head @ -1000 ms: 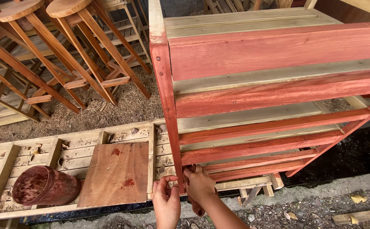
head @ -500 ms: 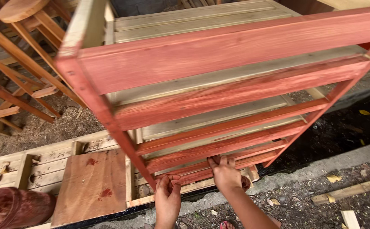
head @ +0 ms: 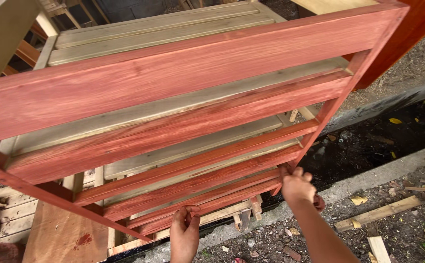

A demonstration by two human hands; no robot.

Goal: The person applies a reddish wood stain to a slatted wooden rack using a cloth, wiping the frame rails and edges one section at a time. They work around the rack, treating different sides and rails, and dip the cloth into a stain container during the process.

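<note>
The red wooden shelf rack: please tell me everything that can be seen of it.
The red wooden shelf rack fills most of the view, tilted toward the camera. Its front rails and side posts are stained red with visible grain; the slatted shelf boards behind them are bare, pale wood. Several tiers step downward. The left hand grips a lower rail, and the right hand holds the right post near its foot. Below it lies a pale wooden pallet.

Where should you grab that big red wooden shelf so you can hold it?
Best by the low ends of its two side posts, from the near side. The red-stained shelf rack tilts, and its long slats are too wide to wrap. The left hand grips a low slat; the right hand grips the right post.
</note>
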